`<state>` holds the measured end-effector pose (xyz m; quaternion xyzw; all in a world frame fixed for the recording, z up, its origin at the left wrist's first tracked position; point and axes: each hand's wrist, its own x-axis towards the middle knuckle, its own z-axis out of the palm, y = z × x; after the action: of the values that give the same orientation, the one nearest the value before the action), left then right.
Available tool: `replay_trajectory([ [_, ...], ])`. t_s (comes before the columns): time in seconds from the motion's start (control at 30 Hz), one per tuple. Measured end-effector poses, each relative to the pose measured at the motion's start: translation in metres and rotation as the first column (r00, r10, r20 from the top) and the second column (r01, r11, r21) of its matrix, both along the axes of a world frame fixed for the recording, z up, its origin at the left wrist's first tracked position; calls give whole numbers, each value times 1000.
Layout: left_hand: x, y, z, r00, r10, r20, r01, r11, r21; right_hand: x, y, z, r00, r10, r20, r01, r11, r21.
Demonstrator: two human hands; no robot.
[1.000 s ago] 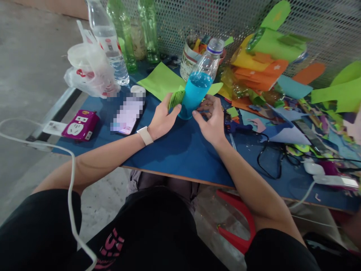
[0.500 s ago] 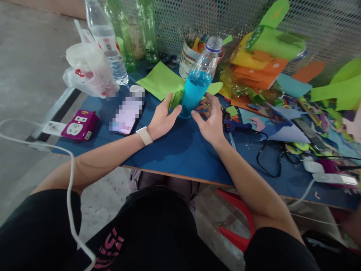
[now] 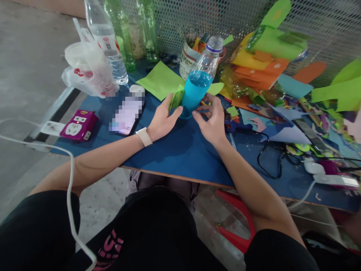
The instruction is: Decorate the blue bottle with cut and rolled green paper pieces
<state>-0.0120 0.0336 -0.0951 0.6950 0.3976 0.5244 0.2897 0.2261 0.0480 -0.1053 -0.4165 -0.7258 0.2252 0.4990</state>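
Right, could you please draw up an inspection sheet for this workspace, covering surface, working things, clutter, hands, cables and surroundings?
Surface: blue table with a brownish front edge.
Working things: bottle, blue in its lower part; ridged green piece beside it.
Clutter: paper scraps heaped at right; phone and purple socket block at left.
Hands: left hand grips the green piece; right hand at the bottle, contact unclear.
Cables: white cable crosses the left arm; black cable loops at right.
Surroundings: perforated panel behind; grey floor.
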Motion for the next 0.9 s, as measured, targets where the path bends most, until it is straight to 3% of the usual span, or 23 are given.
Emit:
replay_trajectory([
  [0.27,-3,2,-7,999,36,-19,-35,999,40,0,-4,12,993,-49,107,44,998,44],
  [0.5,-4,4,-12,999,15,-41,-13,998,53,1,16,23,995,-72,71,69,997,41],
  [0.9,-5,2,-9,994,42,-101,-33,995,90,7,24,35,933,-226,279,167,961,221],
])
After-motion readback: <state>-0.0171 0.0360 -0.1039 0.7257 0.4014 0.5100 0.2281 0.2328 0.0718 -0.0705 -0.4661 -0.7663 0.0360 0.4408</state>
